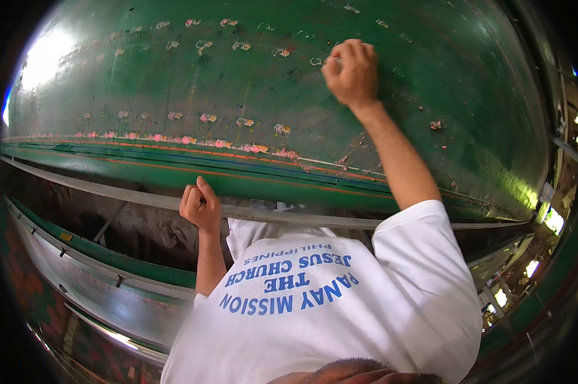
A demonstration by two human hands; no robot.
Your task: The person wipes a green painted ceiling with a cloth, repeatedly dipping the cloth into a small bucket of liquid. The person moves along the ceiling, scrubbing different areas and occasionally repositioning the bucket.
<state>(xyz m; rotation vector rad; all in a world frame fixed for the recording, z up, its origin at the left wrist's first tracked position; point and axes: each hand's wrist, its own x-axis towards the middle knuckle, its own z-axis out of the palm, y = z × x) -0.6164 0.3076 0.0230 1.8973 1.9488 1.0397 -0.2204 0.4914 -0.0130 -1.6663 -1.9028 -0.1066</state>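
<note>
A broad, glossy green surface [237, 83] stretches out before me, with rows of small pale and pink flower-like marks [244, 121] on it. My right hand [353, 73] reaches far over it and rests on it, fingers curled in. Close to its knuckles is a pale outlined mark [316, 62]. Whatever those fingers pinch, if anything, is hidden. By the near edge, my left hand [201, 205] is closed in a loose fist, thumb up, in front of a grey metal rail [109, 190]. Nothing shows in this fist.
Along the surface's near side run orange, blue and black lines [289, 171] beside a band of pink smudges [186, 140]. Pinkish crumbs [435, 125] lie right of my right forearm. Behind me, to the left, is another long table-like frame [109, 275] with a shiny side.
</note>
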